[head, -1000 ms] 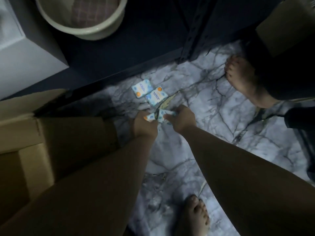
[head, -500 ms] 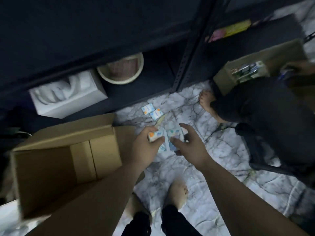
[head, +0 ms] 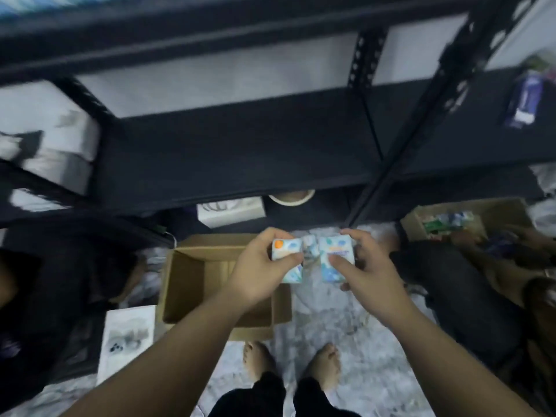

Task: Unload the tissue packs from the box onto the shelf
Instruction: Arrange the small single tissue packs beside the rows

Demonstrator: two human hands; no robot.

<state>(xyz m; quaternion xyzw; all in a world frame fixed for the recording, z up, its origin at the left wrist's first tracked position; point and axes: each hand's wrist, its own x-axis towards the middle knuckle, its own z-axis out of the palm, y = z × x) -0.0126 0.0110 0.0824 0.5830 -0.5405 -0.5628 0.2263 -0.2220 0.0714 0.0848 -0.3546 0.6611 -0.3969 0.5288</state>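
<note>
Our left hand (head: 261, 270) and right hand (head: 362, 267) each grip tissue packs (head: 313, 260), held above the box (head: 192, 284), below the shelf (head: 240, 155) front edge. With 2 loose stacks, we judge one could slip during the lift.

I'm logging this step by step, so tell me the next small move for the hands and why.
Probably lift both tissue packs forward onto the dark shelf board. The left hand grips one tissue pack and the right hand grips the other, both held above the open cardboard box, and the board just ahead shows bare surface.
</note>
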